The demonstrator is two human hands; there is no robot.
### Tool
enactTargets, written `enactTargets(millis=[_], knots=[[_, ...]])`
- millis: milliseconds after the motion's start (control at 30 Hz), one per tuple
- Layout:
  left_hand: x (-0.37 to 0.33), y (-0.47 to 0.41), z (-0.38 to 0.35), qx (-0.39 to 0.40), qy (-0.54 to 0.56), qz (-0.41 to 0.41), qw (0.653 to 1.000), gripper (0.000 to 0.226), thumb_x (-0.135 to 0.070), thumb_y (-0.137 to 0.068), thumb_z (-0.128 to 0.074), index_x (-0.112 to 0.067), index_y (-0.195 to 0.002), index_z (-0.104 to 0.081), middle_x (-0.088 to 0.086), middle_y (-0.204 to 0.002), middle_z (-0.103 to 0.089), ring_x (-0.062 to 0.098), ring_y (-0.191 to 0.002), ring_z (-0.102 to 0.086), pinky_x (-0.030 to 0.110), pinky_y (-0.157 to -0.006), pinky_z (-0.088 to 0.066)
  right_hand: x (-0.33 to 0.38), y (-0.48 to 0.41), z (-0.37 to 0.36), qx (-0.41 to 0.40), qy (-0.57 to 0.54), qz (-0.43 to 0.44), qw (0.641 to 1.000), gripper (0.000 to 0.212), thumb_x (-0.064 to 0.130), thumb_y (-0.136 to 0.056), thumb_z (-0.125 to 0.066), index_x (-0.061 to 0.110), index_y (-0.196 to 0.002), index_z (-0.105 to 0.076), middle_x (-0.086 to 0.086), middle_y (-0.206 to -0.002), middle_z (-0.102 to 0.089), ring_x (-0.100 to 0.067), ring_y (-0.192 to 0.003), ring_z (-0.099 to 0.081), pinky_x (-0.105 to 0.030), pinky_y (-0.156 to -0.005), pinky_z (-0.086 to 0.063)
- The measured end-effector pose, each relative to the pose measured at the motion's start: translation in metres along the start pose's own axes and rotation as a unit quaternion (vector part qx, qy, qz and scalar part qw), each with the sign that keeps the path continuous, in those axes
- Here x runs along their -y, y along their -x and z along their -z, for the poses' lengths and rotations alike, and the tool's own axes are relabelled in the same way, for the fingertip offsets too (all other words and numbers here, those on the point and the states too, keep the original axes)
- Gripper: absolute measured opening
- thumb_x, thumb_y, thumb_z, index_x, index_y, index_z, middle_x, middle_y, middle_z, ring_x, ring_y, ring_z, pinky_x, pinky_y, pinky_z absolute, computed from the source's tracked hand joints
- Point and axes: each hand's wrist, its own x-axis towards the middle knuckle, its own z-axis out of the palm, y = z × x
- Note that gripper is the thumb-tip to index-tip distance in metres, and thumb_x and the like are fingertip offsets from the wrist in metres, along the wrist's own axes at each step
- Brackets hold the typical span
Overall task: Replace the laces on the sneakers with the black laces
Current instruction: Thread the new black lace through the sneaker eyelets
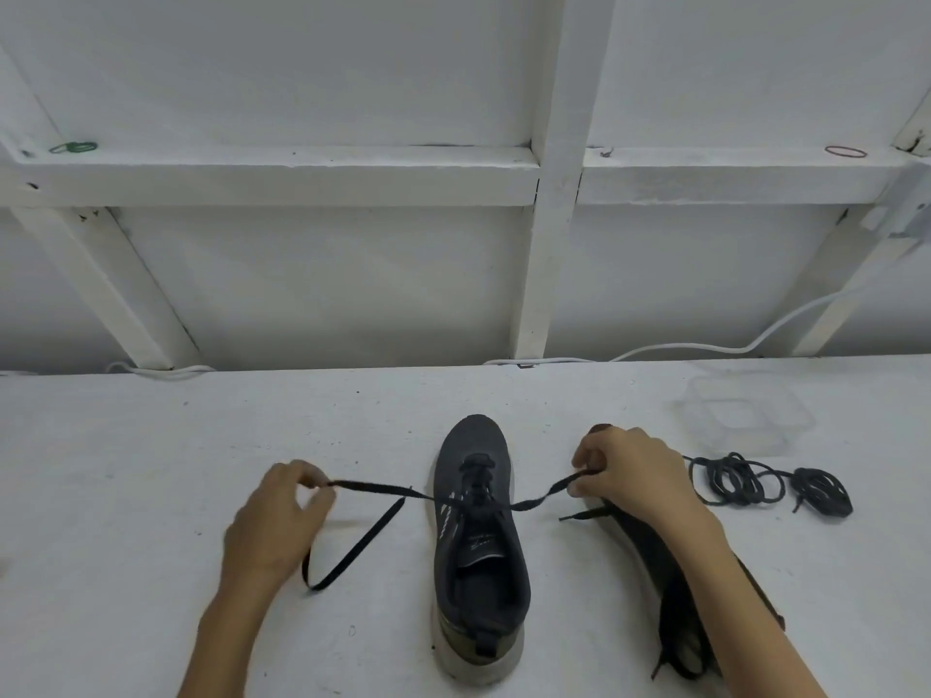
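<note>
Pinching the black lace (pixel 373 488) ends, left hand (pixel 274 516) and right hand (pixel 632 478) drew them apart, evidently to tighten the sneaker (pixel 478 561).

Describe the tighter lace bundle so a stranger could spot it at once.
On the white table, look right of the right hand, just nearer than the clear plastic box. Two dark lace coils lie there; the tight bundle is the rightmost one, smaller and more densely wound than the loose coil beside it.
</note>
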Motion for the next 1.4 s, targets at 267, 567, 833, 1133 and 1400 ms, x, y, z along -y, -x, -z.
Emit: enactTargets(millis=[267,567,833,1133,1400], knots=[[-0.050,0.029,-0.036,0.157,0.158,-0.187,0.957,0.036,-0.061,-0.083,-0.049,-0.042,-0.111,-0.061,-0.029,-0.115,-0.058,-0.003,-0.116,-0.049,0.017,-0.093,-0.039,0.032,0.008,-0.023,0.111,-0.229,0.177,0.951,0.028,0.041,-0.078,-0.078,0.037,-0.105,-0.071,0.018,-0.111,-0.064,-0.001,-0.104,-0.055,-0.024,-0.089,-0.047],[-0.066,0.035,-0.042,0.167,0.221,-0.202,0.939,0.009,-0.029,-0.093,-0.063,-0.026,-0.084,-0.065,-0.012,-0.085,-0.068,0.010,-0.088,-0.064,0.017,-0.078,-0.047,0.031,0.009,-0.030,0.111,-0.322,0.187,0.921,0.008,0.019,-0.087,-0.070,0.015,-0.079,-0.069,0.000,-0.080,-0.071,-0.003,-0.070,-0.061,-0.029,-0.071,-0.049],[-0.060,0.037,-0.042,0.178,0.237,-0.158,0.942,0.009,-0.017,-0.091,-0.066,-0.017,-0.081,-0.065,-0.006,-0.085,-0.072,0.015,-0.088,-0.066,0.028,-0.085,-0.053,0.021,0.022,-0.043,0.129,-0.438,0.050,0.888,0.018,0.005,-0.088,-0.053,0.009,-0.070,-0.052,-0.003,-0.051,-0.053,-0.016,-0.045,-0.042,-0.031,-0.060,-0.040],[-0.062,0.039,-0.045,0.157,0.238,-0.132,0.949,0.018,-0.005,-0.089,-0.066,-0.013,-0.075,-0.059,-0.004,-0.081,-0.075,0.006,-0.087,-0.071,0.020,-0.081,-0.053,0.006,0.030,-0.056,0.121,-0.532,-0.017,0.838,0.020,0.001,-0.091,-0.052,0.006,-0.071,-0.052,0.000,-0.054,-0.036,-0.014,-0.045,-0.029,-0.022,-0.045,-0.023],[-0.051,0.037,-0.027,0.208,0.233,-0.098,0.945,0.015,-0.026,-0.086,-0.070,-0.019,-0.073,-0.071,0.004,-0.071,-0.072,0.017,-0.075,-0.068,0.033,-0.088,-0.051,-0.006,0.034,-0.065,0.119,-0.546,0.025,0.829,0.014,0.010,-0.091,-0.064,0.006,-0.078,-0.065,-0.003,-0.055,-0.038,-0.012,-0.050,-0.034,-0.020,-0.048,-0.029]])
